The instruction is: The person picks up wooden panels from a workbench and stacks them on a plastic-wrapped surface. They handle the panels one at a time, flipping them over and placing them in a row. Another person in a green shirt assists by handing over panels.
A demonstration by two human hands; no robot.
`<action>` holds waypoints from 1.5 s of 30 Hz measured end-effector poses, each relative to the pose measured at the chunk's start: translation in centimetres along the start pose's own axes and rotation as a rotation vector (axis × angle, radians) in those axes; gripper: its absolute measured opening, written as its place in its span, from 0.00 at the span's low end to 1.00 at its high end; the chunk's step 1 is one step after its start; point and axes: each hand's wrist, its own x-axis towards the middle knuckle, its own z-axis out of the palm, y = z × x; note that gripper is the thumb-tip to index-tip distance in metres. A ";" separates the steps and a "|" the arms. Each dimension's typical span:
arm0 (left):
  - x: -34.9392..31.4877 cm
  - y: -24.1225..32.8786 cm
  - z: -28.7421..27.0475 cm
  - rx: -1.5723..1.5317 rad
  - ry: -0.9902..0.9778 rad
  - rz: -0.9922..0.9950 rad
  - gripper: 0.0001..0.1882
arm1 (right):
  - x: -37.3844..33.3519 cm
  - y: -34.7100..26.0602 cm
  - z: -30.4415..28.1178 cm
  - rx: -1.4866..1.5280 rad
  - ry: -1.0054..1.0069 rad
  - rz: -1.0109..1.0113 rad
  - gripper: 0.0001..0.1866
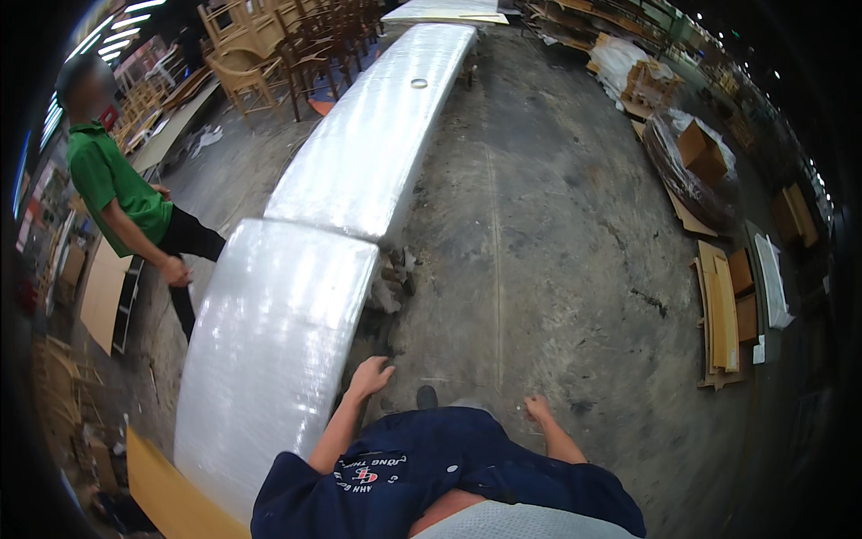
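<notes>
My left hand (370,377) hangs beside the right edge of a panel wrapped in shiny clear film (278,305). Its fingers are loosely bent and apart, with nothing visible in them. Out to my right, over the concrete floor, my right hand (537,409) hangs low; its fingers look slack, and I see nothing held there. A second, longer film-wrapped panel (359,135) lies end to end beyond the first one. On its far part rests a small roll of tape (419,83).
A person in a green shirt (117,184) stands left of the near panel. Wooden chairs (242,76) crowd the far left. Stacked boards (718,310), a cardboard box (700,151) and a film-wrapped round piece (687,184) line the right. A tan board (175,490) stands at lower left.
</notes>
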 end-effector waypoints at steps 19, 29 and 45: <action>59.0 6.8 6.3 -0.302 -0.195 -0.567 0.20 | 38.6 -37.1 -24.9 0.321 0.082 0.173 0.11; 100.9 19.6 -9.8 -0.106 0.418 -0.384 0.18 | 58.3 -77.0 -45.2 0.417 0.110 -0.234 0.16; 135.5 15.1 -18.5 0.380 0.910 -1.180 0.11 | 92.0 -95.0 -58.5 0.290 -0.071 0.247 0.16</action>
